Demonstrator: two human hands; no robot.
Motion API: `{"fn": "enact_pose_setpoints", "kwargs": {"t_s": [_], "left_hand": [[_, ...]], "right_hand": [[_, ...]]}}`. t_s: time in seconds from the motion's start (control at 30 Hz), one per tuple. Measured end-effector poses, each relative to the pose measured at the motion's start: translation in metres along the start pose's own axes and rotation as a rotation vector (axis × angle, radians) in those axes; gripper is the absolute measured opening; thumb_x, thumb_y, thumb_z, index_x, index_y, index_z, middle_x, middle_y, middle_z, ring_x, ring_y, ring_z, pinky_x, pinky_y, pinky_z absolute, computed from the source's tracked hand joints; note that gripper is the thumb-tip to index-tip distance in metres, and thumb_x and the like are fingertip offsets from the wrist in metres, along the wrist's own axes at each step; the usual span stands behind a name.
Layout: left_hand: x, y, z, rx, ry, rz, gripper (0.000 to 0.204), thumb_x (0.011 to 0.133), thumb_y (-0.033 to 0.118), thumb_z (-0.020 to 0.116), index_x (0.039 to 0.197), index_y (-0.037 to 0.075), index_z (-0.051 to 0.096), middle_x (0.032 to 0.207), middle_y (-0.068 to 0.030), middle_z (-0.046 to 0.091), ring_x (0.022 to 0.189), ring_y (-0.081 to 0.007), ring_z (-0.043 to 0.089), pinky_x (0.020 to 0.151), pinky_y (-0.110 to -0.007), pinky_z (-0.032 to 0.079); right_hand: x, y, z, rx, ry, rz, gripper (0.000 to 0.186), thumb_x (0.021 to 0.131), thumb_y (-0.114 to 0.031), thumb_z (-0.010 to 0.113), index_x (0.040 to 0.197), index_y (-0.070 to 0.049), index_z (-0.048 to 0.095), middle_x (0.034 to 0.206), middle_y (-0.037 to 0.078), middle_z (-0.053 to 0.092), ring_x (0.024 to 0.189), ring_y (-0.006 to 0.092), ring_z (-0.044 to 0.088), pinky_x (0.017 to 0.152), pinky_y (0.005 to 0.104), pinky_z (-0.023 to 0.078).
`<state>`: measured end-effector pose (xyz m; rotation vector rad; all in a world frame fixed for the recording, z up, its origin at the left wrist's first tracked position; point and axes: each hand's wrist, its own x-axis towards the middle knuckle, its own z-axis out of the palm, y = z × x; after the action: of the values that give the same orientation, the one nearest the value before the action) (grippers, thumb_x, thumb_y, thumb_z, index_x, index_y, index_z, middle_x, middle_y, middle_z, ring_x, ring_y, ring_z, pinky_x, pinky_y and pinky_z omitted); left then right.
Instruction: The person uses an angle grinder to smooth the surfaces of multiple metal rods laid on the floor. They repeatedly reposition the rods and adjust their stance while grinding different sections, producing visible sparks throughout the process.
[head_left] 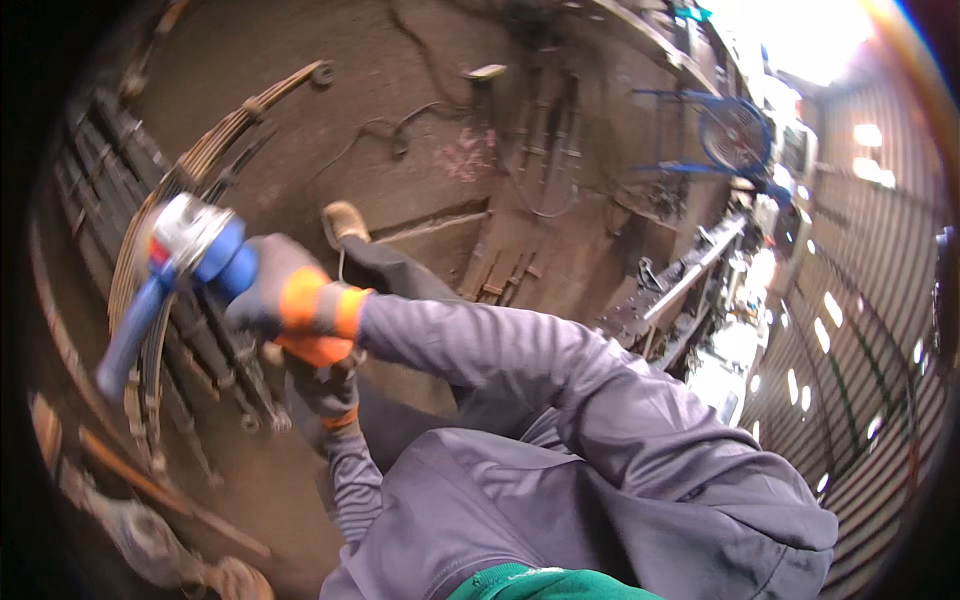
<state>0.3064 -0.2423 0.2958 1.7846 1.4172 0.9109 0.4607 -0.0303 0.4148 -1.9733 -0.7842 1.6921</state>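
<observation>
My right hand (293,300), in a grey and orange glove, grips a blue angle grinder (218,262) with a silver head and a blue side handle, held out at the left over stacked leaf springs (137,310). Just below it, my left hand (325,390), gloved alike, is closed, partly hidden behind the right one; what it holds is unclear. The grinder's head is slightly blurred, so I cannot tell whether it touches the springs.
My boot (345,222) stands on the brown, dirty floor (420,170), where cables and more metal strips lie. A blue-framed fan (730,135) stands at the upper right, beside steel beams (690,270) and a corrugated sheet wall (870,350). A rusty axle-like part (140,530) lies lower left.
</observation>
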Motion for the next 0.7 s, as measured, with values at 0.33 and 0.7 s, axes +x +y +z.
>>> {"fn": "enact_pose_setpoints", "kwargs": {"t_s": [0.33, 0.7], "left_hand": [[0.066, 0.082, -0.008, -0.402, -0.376, -0.415, 0.068, 0.098, 0.036, 0.065, 0.149, -0.004, 0.043, 0.136, -0.0215, 0.062, 0.127, -0.0348, 0.061, 0.107, -0.041, 0.046], [0.112, 0.106, 0.032, -1.454, -0.382, -1.103, 0.050, 0.093, 0.036, 0.077, 0.127, 0.002, 0.063, 0.105, -0.0125, 0.073, 0.088, -0.0224, 0.072, 0.075, -0.033, 0.057]], "right_hand": [[-0.003, 0.019, -0.042, 0.369, -0.028, 0.029, 0.034, 0.068, -0.013, 0.082, 0.096, -0.001, 0.067, 0.083, 0.004, 0.069, 0.072, 0.0147, 0.064, 0.067, 0.0334, 0.055], [0.012, 0.048, -0.084, 0.456, -0.244, 0.097, 0.043, 0.073, -0.011, 0.083, 0.109, -0.003, 0.062, 0.085, 0.005, 0.066, 0.068, 0.0159, 0.065, 0.061, 0.0325, 0.055]]}}
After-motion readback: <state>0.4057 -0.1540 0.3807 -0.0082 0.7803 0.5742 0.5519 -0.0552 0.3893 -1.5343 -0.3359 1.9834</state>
